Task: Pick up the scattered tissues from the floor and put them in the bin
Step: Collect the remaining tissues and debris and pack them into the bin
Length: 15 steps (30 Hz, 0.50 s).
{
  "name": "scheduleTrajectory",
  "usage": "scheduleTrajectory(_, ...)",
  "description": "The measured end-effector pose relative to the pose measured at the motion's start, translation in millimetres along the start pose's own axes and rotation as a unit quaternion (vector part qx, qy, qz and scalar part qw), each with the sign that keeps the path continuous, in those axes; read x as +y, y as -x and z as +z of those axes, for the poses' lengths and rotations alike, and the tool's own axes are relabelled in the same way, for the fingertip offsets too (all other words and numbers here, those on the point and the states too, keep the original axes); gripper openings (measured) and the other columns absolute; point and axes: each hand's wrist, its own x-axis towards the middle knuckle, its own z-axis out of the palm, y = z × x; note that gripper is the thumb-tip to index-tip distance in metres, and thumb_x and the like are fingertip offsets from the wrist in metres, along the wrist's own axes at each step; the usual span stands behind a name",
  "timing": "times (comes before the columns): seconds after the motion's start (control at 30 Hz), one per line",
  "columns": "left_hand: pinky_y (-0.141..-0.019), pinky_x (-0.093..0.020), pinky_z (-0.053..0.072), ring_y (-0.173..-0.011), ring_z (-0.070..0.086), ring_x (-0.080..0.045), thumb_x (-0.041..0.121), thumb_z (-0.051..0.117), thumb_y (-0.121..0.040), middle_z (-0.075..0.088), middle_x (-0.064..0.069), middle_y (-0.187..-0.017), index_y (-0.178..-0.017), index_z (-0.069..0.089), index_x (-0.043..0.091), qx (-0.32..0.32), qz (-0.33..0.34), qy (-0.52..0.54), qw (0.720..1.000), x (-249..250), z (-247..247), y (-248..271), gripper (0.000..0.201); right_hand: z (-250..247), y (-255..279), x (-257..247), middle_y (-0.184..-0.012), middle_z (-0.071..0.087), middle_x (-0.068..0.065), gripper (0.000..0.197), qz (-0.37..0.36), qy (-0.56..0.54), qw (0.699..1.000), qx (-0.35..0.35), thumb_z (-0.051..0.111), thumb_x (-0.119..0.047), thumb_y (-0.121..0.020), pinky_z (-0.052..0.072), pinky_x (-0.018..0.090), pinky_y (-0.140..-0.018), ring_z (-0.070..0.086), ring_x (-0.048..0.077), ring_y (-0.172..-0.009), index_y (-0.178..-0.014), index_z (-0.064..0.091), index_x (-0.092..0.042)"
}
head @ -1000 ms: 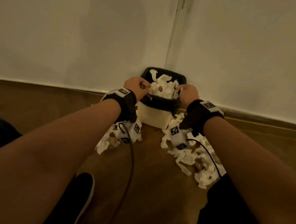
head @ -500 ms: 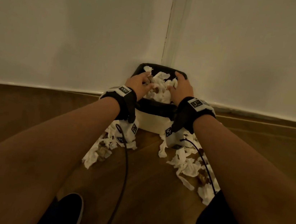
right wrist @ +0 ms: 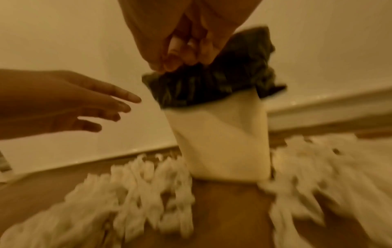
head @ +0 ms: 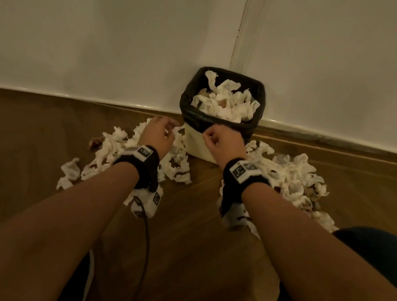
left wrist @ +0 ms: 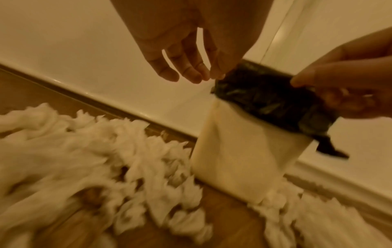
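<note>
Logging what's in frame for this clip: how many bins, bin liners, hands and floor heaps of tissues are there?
bin: 1
liner, black: 1
hands: 2 (left hand, right hand)
tissue heaps on the floor: 2 (left heap, right heap)
Total: 6

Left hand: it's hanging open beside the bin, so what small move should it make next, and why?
Probably lower the left hand onto the tissues heaped below it and gather a bunch. It is open and holds nothing, the bin stands just beside it, and the right hand is curled at the liner.
</note>
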Motion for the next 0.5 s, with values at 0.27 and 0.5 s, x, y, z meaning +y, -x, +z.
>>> scheduleTrajectory(0.27,-0.096,-0.044,0.034,-0.12,0.038,-0.027,0.019,0.055,-0.085,0.048,-0.003,-0.123,-0.108,0.06,0.028,-0.065,-0.089,-0.182,0.977,-77.6,16.4,52.0,0.026,79.2,62.6,71.4,-0.121,0.062,0.009,0.028,0.208,0.014,0.957,-0.202,0.058,-0.018,-0.091,0.045,0.032,-0.095,0.058,0.025,-0.11,-0.118,0.063,-0.014)
scheduleTrajectory(0.5,-0.105,-0.046,0.021,-0.127,0.029,-0.025,0.024,0.05,-0.088,0.042,-0.001,-0.129,-0.113,0.058,0.033,-0.107,-0.074,-0.207,0.97,-107.5,25.3,80.8,0.028,115.8,87.5,103.1,-0.124,0.047,0.008,0.036,0.213,0.034,0.957,-0.195,0.06,-0.025,-0.089,0.036,0.031,-0.099,0.047,0.025,-0.115,-0.124,0.061,-0.02)
